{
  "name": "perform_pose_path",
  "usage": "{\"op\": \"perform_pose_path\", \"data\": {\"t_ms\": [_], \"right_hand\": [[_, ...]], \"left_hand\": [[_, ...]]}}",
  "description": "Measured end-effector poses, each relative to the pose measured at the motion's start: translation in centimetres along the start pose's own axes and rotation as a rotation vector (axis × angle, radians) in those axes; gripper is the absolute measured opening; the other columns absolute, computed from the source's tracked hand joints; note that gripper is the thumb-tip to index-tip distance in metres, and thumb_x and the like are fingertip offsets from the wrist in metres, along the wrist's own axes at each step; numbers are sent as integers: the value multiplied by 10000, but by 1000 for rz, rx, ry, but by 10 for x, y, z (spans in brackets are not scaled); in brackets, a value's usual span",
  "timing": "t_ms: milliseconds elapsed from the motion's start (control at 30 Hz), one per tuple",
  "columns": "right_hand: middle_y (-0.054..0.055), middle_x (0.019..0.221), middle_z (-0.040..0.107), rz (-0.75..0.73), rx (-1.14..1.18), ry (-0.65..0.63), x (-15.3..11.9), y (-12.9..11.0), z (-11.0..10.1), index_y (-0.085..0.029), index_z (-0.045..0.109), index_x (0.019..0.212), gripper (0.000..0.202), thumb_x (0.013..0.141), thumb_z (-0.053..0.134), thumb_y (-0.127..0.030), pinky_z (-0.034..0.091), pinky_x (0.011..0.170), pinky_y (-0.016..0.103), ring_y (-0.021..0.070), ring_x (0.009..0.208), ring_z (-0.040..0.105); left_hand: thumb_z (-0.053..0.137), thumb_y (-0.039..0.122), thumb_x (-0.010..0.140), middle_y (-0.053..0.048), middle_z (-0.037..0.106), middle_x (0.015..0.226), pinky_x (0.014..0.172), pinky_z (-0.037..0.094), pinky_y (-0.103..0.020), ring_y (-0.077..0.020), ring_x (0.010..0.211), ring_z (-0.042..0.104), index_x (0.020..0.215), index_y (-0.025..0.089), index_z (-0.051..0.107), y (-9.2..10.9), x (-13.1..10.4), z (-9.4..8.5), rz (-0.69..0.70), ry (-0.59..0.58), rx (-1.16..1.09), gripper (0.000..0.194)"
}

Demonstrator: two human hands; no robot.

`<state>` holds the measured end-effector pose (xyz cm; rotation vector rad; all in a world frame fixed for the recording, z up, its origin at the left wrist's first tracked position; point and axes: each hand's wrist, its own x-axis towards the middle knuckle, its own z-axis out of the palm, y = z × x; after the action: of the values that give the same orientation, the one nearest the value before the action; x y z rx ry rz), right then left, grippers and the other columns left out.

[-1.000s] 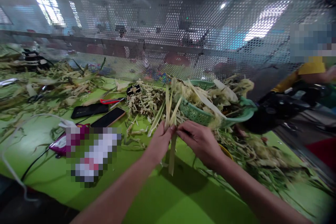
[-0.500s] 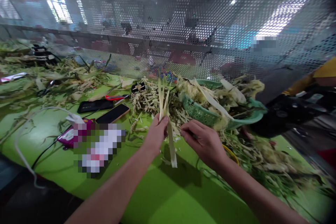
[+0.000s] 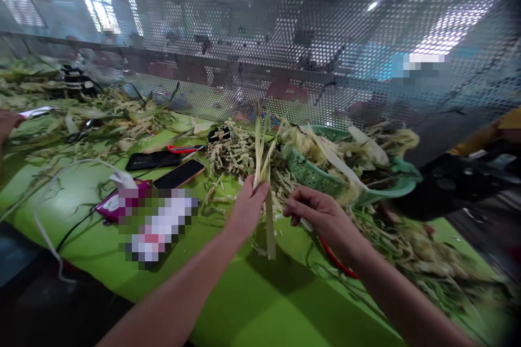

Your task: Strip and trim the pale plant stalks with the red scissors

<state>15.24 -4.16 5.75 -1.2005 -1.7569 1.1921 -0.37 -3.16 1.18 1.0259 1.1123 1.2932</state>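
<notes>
My left hand (image 3: 249,201) is closed on a bundle of pale dried corn husk strips (image 3: 260,146). Their narrow ends stick up above the fist, and one wide strip hangs down past the thumb toward the table. A short way to the right, my right hand (image 3: 311,207) is apart from the bundle, its fingers curled in a pinch; whatever they hold is too small to make out. Below that wrist a red curved handle (image 3: 334,259) shows on the table, partly covered. Beyond my hands lies a heap of small husk scraps (image 3: 232,153).
A green plastic basket (image 3: 313,173) of husks and corn silk stands behind my right hand. Left lie two phones (image 3: 179,174), a red-handled tool (image 3: 185,149), a purple packet (image 3: 114,206) and a white cable. Husk piles (image 3: 122,119) spread far left. A perforated metal panel (image 3: 260,38) closes the back.
My right hand has moved slightly right, and the red handle has come into sight under its wrist. The view has shifted a little. Another person's hand now shows at the left edge.
</notes>
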Motion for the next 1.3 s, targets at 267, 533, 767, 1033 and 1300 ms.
{"op": "perform_pose_path", "data": {"t_ms": [267,533,767,1033,1300], "right_hand": [[5,673,589,1,-46,58,12,25,2,-169,619,772,172,760,622,-340,456,570,264,137,618,528],[-19,616,543,-22,-85,96,13,28,2,-176,592,720,121,763,581,-289,440,542,258,126,568,508],[-13,626,563,2,-77,110,12,25,3,-175,584,739,133,772,569,-302,441,551,262,131,567,524],[-20,632,562,81,-25,143,12,25,3,-171,576,743,111,736,574,-282,448,558,262,125,557,540],[-20,640,549,22,-47,122,14,26,0,-167,583,771,204,785,602,-370,434,549,249,117,554,525]], "left_hand": [[482,386,896,-30,594,928,810,405,-283,-169,876,521,1023,181,565,-1,-6,5,219,-110,157,255],[471,387,899,-43,612,907,744,413,-279,-175,838,537,1007,179,575,5,-10,3,161,-184,242,255],[483,358,894,-28,595,866,718,399,-263,-156,797,516,945,175,570,2,-7,4,171,-153,236,209],[474,366,897,-7,558,832,701,388,-253,-138,763,491,956,188,555,1,-8,4,198,-124,191,205],[486,394,886,8,515,746,652,375,-251,-128,678,449,940,183,548,1,-1,-1,203,-49,196,226]]}}
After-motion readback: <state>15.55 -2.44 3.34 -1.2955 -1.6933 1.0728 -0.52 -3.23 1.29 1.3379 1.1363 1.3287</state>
